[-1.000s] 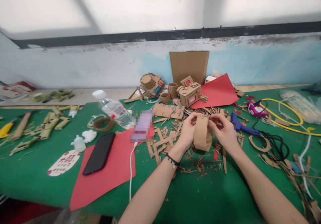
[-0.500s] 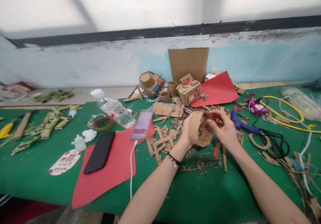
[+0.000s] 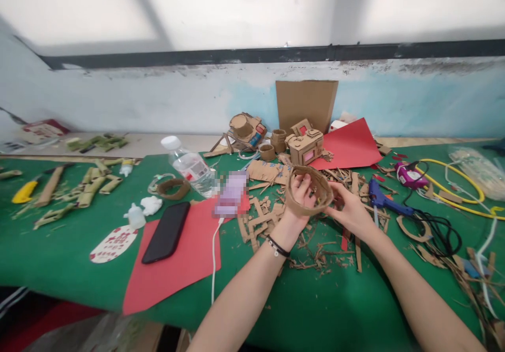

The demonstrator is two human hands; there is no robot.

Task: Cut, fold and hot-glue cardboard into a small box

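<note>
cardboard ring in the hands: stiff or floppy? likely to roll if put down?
Probably light and springy: the ring is a thin bent strip, held by both the left hand and right hand. Likely squashes easily. On edge it could roll; flat, not.

Plain brown cardboard ring [image 3: 309,190], held between bare left hand [image 3: 300,197] and right hand [image 3: 350,212]; thin black band with pale beads on the left wrist. Deep green table cover [image 3: 59,252]. Bright red paper sheet [image 3: 177,260] under a glossy black phone [image 3: 166,231], another red sheet [image 3: 347,144] behind. Brown cardboard camera model [image 3: 305,147] with a pink panel. Blue glue gun [image 3: 381,198]; purple-and-white one [image 3: 406,174]. Yellow hose [image 3: 457,186]. Clear bottle [image 3: 189,163], white cap, red-and-white label. White cable [image 3: 213,257]. Yellow knife [image 3: 24,192]. White oval card with red print [image 3: 113,243].
</note>
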